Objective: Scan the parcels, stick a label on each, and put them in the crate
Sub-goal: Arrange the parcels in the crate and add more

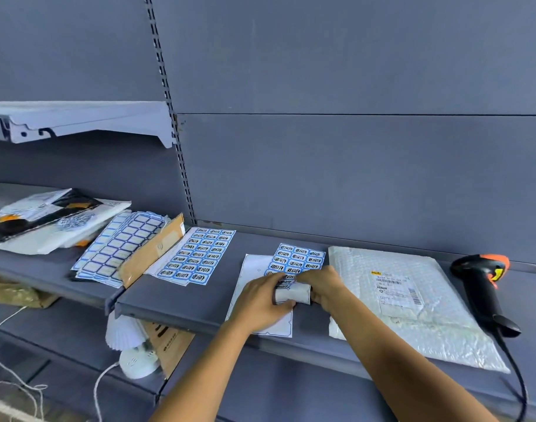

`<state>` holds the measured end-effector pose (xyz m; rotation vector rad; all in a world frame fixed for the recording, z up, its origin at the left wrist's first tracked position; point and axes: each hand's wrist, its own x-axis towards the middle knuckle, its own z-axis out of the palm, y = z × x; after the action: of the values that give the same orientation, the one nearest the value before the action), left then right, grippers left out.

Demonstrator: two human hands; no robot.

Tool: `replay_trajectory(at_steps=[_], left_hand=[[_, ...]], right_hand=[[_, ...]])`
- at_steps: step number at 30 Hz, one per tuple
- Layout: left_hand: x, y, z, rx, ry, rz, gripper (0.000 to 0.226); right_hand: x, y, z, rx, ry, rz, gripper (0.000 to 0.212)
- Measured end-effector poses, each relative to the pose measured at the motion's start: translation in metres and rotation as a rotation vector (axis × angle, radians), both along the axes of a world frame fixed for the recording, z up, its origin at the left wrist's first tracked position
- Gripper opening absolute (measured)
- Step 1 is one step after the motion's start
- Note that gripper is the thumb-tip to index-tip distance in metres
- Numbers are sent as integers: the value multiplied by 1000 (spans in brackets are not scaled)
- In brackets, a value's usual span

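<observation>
A sheet of blue-bordered labels (300, 258) lies on the grey shelf (199, 300), its near end curled up into a white roll (292, 293). My left hand (260, 296) grips the left side of that curl, thumb under it. My right hand (321, 286) pinches the right side. A white bubble-mailer parcel (412, 303) with a printed shipping slip lies flat just to the right. A black and orange barcode scanner (486, 287) rests at the parcel's right edge. No crate is in view.
A second label sheet (196, 255) lies further left, beside a cardboard envelope (151, 254) and a stack of blank blue labels (120, 248). More parcels (47, 220) are piled at far left. A white peeled backing sheet (260, 287) lies under my hands. Lower shelf holds a white fan-like device (132, 351).
</observation>
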<state>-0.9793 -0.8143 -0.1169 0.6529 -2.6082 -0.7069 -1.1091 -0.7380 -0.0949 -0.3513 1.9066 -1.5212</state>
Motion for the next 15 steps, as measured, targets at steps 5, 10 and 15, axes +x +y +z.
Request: replay_trajectory(at_steps=[5, 10, 15], left_hand=[[2, 2, 3, 98, 125, -6, 60], [2, -2, -3, 269, 185, 68, 50], [3, -2, -2, 276, 252, 59, 31]], right_hand=[[16, 13, -6, -178, -45, 101, 28], [9, 20, -17, -274, -39, 188, 37], [11, 18, -21, -205, 78, 174, 45]])
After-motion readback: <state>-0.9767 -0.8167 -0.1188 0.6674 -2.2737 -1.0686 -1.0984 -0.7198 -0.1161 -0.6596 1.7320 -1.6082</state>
